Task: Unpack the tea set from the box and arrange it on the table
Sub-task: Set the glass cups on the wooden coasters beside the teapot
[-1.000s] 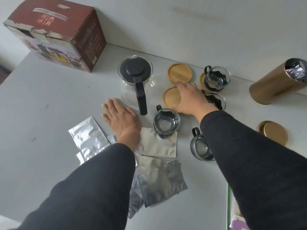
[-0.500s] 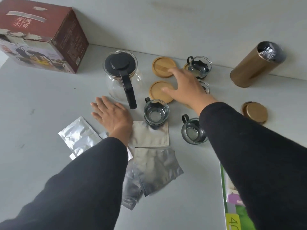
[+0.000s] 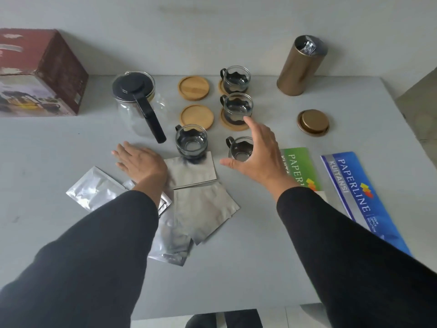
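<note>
**Glass tea set out on the table, two cups still off their coasters**

Places are given from the glass teapot, the biggest piece of the set. It stands upright near the back of the table, black lid on, its black handle pointing toward the person. I judge it the heaviest and most breakable piece: thin, smooth glass that would slip, so the rigid handle is the place to hold it, with a second hand under the body if it is lifted.

The box sits well to the teapot's left, closed side up.

Right of the teapot are two bare wooden coasters, one behind the other; they look light, stiff and easy to pinch by the rim. Further right, two cups already stand on coasters.

The near cup stands just in front and right of the teapot's handle, touching a foil packet. The right-hand cup is further right again. Both look light but fragile; the small black loop handle or the black holder band gives better hold than bare glass.

The left hand lies flat and relaxed on the table in front of the teapot, holding nothing. The right hand hovers spread over the right-hand cup, thumb out, fingers not closed on it.
</note>
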The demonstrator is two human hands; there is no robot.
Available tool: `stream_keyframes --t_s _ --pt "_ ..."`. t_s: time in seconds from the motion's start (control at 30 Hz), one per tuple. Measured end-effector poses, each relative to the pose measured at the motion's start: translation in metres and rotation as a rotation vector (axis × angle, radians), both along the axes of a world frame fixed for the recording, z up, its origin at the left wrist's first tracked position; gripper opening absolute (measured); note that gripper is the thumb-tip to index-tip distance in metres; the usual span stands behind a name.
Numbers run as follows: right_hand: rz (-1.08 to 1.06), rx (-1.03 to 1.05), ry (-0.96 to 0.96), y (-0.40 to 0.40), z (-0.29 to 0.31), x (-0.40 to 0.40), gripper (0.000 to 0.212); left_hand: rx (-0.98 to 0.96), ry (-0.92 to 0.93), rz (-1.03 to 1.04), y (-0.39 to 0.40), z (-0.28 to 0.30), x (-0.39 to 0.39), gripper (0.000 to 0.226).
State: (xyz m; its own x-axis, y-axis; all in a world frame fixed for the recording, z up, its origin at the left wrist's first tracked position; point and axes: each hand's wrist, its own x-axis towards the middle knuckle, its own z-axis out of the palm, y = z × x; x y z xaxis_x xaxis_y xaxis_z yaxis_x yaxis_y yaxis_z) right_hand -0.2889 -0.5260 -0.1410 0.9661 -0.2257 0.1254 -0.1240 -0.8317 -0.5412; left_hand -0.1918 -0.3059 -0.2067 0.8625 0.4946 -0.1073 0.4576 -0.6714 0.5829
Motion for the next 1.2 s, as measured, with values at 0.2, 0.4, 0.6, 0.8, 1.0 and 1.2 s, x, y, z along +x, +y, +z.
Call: stream_keyframes --t_s 0.2,0.4,0.6,0.8,1.0,1.2 --pt "-0.049 0.149 0.023 0.001 -0.016 -0.015 0.11 0.004 0.015 0.009 -0.001 -0.001 0.0 0.053" --pt "-0.099 0.251 -0.003 -0.002 -0.026 -0.015 0.106 -0.009 0.018 0.038 -0.005 -0.002 0.001 0.054" --pt "-0.054 0.17 -0.085 -0.002 -0.009 0.0 0.094 -0.029 0.031 0.117 -0.011 0.001 0.008 0.054" --pt "0.053 0.198 -0.158 0.002 0.024 0.058 0.093 -0.032 0.029 0.168 -0.012 0.002 0.01 0.055" --pt "0.12 0.249 -0.138 0.014 0.032 0.128 0.093 0.015 0.021 0.176 -0.015 0.0 0.009 0.055" --pt "0.13 0.3 -0.104 0.017 0.021 0.189 0.094 0.091 0.049 0.23 -0.018 -0.004 0.015 0.055"
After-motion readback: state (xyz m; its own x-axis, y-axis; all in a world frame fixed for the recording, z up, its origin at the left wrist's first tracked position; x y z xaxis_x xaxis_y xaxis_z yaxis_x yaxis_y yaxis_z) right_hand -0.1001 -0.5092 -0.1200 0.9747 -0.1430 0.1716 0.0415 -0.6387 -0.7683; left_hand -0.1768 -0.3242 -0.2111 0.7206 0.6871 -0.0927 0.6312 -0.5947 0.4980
